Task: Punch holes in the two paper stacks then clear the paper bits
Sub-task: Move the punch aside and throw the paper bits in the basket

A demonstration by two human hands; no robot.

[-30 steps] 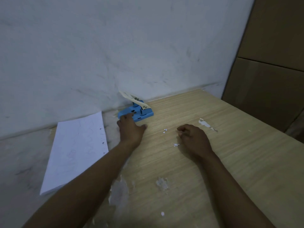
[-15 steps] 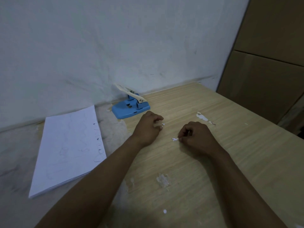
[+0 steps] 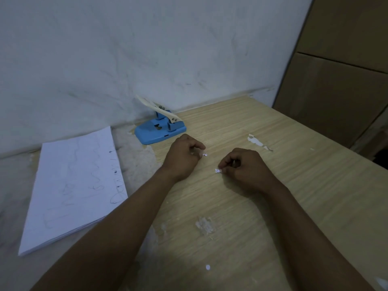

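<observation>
We find both hands curled narrow at mid-counter, the left hand (image 3: 182,157) pinching beside one paper bit (image 3: 205,155), the right hand (image 3: 243,168) touching another (image 3: 217,170), while a stray bit (image 3: 207,267) lies toward the near edge, between both forearms.

Both hands (image 3: 182,158) (image 3: 244,168) pinch paper bits (image 3: 217,170) on table (image 3: 294,185)

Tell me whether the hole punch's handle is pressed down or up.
Up. The cream handle slants upward toward the wall, clear of the blue hole punch base, and neither hand touches it.
</observation>
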